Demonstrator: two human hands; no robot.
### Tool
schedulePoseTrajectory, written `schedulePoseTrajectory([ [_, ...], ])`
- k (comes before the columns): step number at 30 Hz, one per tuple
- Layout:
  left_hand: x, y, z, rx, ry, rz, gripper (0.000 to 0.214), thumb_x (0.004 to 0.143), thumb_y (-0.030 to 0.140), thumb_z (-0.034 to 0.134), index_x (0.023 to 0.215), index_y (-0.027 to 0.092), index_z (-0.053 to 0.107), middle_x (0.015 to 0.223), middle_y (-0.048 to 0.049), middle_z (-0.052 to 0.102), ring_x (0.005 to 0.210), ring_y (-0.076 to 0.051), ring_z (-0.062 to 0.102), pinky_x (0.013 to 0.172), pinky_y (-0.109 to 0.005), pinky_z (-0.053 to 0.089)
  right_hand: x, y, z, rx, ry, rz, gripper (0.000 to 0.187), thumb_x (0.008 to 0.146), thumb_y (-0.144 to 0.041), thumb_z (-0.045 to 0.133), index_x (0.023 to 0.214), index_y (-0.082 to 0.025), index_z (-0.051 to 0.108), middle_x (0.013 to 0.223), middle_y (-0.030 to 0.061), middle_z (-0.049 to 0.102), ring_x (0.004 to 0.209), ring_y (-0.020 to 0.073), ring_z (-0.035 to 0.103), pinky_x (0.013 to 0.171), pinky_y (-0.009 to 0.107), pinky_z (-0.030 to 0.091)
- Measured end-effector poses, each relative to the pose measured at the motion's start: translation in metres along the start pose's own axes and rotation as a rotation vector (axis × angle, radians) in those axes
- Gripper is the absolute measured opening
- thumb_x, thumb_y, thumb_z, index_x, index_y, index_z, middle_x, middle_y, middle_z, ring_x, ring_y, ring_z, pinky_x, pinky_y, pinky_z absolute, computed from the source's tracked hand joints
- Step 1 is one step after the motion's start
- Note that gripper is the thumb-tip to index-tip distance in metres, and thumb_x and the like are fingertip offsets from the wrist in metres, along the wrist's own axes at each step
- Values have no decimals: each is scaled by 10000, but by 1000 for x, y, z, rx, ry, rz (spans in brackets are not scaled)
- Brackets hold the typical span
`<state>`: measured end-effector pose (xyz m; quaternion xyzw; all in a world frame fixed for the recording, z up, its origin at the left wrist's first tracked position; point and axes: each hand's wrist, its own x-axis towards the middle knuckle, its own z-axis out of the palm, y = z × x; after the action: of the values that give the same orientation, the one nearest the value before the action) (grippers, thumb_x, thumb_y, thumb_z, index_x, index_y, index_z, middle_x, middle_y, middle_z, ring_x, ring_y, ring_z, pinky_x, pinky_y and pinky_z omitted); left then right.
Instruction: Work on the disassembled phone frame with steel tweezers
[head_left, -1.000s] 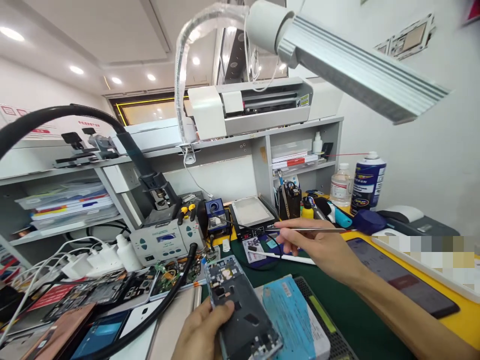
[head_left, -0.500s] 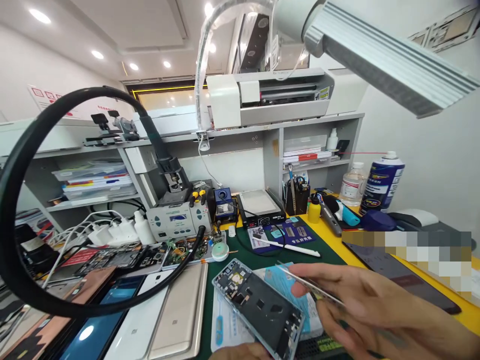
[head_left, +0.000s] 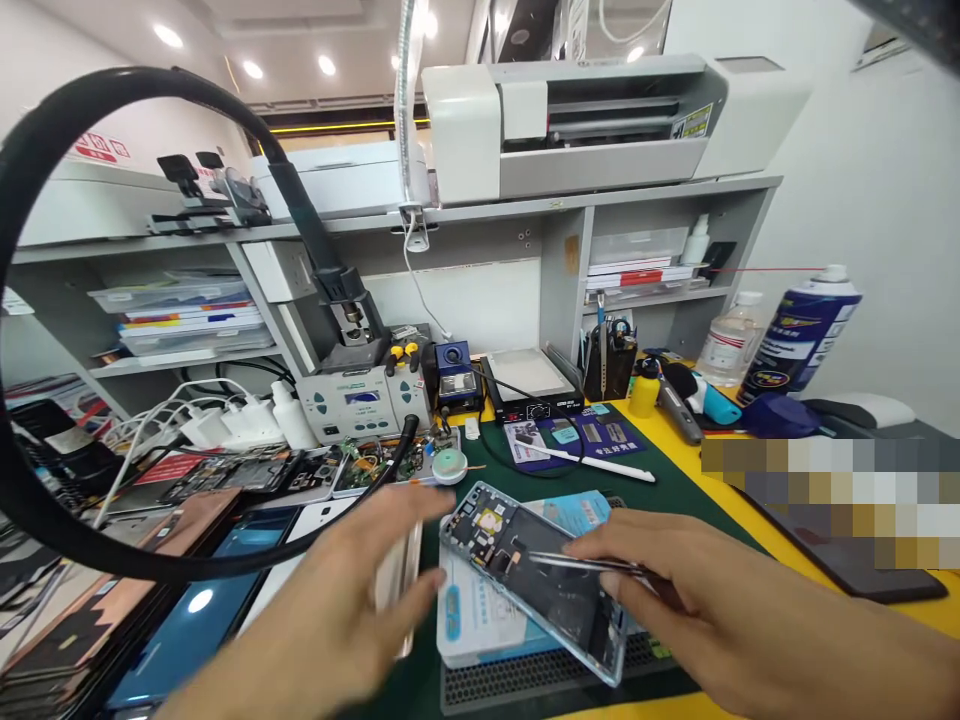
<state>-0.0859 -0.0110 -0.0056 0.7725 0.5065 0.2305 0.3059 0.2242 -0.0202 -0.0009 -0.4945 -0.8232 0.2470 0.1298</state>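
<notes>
An opened phone frame [head_left: 540, 590] with its circuit boards showing lies tilted on a blue and white package [head_left: 480, 620] at the front of the green mat [head_left: 675, 490]. My right hand [head_left: 697, 610] pinches thin metal tweezers [head_left: 577, 562], whose tips point left over the phone's inside. My left hand [head_left: 337, 600] is blurred, with its fingers spread just left of the phone's edge and nothing in it. Whether it touches the frame is unclear.
A thick black hose [head_left: 45, 180] loops over the left side from the rework station [head_left: 364, 400]. Several phones and parts [head_left: 202, 610] cover the left. A white stylus [head_left: 592, 462], spray can [head_left: 799, 330] and dark screen [head_left: 862, 570] lie to the right. Shelves stand behind.
My right hand brought the tweezers down from near the back of the mat onto the phone. My left hand let go of the phone's lower end and now hovers open at its left.
</notes>
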Motion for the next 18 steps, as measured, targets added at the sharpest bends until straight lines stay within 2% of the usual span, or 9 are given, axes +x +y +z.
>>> schedulePoseTrajectory([
  [1, 11, -6, -12, 174, -34, 52, 651, 931, 395, 557, 1527, 294, 316, 1598, -46, 366, 1467, -332, 319, 1239, -573, 142, 1, -3, 3, -19, -3, 7, 326, 1010, -420, 456, 1288, -378, 621, 1303, 28, 664, 1243, 300, 588, 1032, 415, 479],
  [2, 23, -11, -21, 196, -67, 59, 699, 940, 341, 530, 1564, 263, 227, 1638, -50, 297, 1500, -338, 253, 1242, -559, 110, 2, -5, 6, -35, -5, 15, 336, 1010, -430, 451, 1297, -384, 620, 1306, 32, 663, 1275, 309, 569, 1059, 435, 463],
  [5, 51, -18, -35, 175, -261, 103, 845, 848, 344, 663, 1563, 355, 212, 1658, -32, 272, 1500, -319, 289, 1208, -567, 246, 5, -14, 10, -76, -30, -3, 321, 1024, -397, 414, 1255, -384, 636, 1267, 40, 667, 1243, 296, 587, 1017, 423, 488],
  [8, 64, -17, -36, 157, -356, 157, 854, 814, 305, 688, 1538, 427, 252, 1650, 3, 288, 1500, -304, 297, 1187, -568, 301, 6, -20, 7, -146, -52, -61, 294, 1027, -315, 393, 1072, -332, 683, 1208, 50, 669, 1033, 261, 664, 854, 364, 518],
  [10, 63, -14, -33, 162, -372, 180, 820, 808, 305, 686, 1524, 418, 303, 1626, -2, 349, 1479, -303, 345, 1176, -543, 339, 6, -22, 4, -188, -66, -82, 269, 1014, -272, 417, 1009, -310, 683, 1138, 50, 677, 889, 234, 672, 734, 328, 490],
  [12, 57, -13, -29, 188, -354, 191, 778, 807, 302, 677, 1511, 377, 356, 1595, -27, 407, 1465, -311, 371, 1184, -536, 331, 5, -23, 1, -189, -88, -90, 251, 1015, -253, 431, 1024, -315, 675, 1041, 30, 674, 810, 204, 650, 667, 304, 443],
  [15, 46, -12, -21, 243, -303, 209, 652, 835, 333, 649, 1457, 355, 454, 1539, -24, 484, 1449, -306, 389, 1205, -524, 302, 6, -22, -5, -147, -124, -77, 261, 1043, -288, 409, 1021, -322, 667, 946, 4, 646, 776, 175, 618, 653, 291, 403],
  [18, 38, -10, -11, 359, -252, 291, 412, 935, 387, 531, 1345, 381, 570, 1464, 26, 552, 1372, -253, 477, 1174, -469, 367, 10, -23, -11, -112, -128, -55, 281, 1054, -351, 402, 989, -309, 672, 918, 5, 628, 781, 167, 602, 659, 286, 397],
])
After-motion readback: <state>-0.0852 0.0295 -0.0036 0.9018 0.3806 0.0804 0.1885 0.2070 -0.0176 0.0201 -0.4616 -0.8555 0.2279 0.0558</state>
